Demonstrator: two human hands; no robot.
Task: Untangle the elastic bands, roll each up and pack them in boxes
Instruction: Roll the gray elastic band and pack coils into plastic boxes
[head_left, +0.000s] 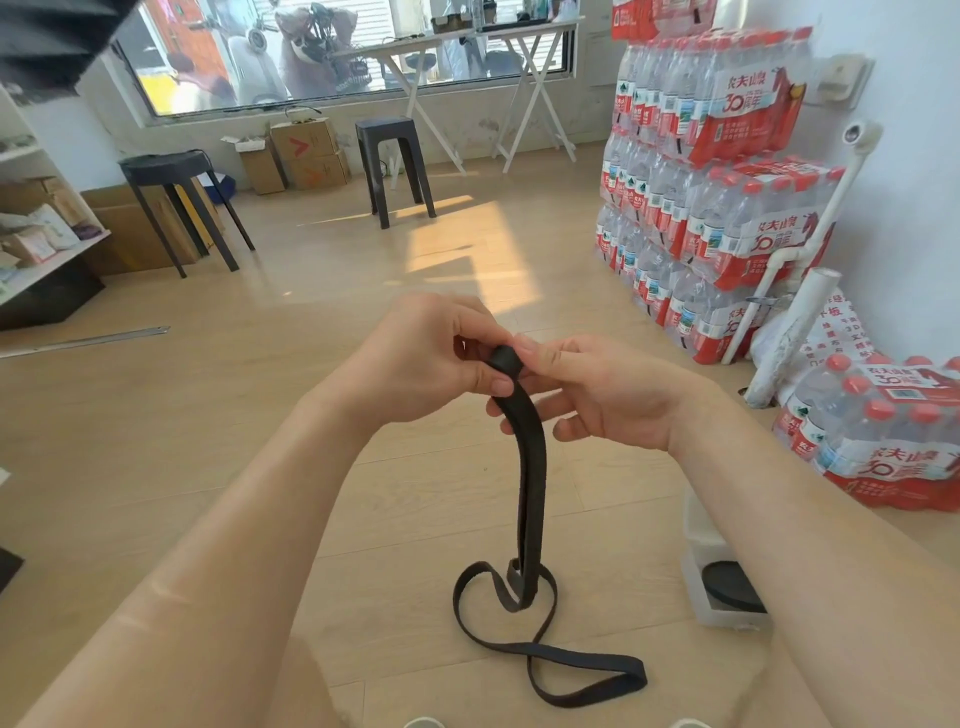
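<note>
Pinched between left hand (421, 353) and right hand (597, 389): the rolled end of the elastic band (530, 493), tail looped on the floor (234, 426). A coiled band (730, 584) is seen in the white box (698, 551); bottle packs (737, 104) are marked "30".

The band (530, 467) hangs to loops on the floor (260, 415); a box (698, 551) with a roll (732, 582) inside sits right of them. Behind stand stools (395, 166); bottle packs (727, 208) at right.

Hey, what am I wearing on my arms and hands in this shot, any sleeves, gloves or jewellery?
Nothing shows. The left grip and right grip are bare hands: no gloves, rings or watch. The left forearm and right forearm are bare to the frame's edge, no sleeves in view.
</note>
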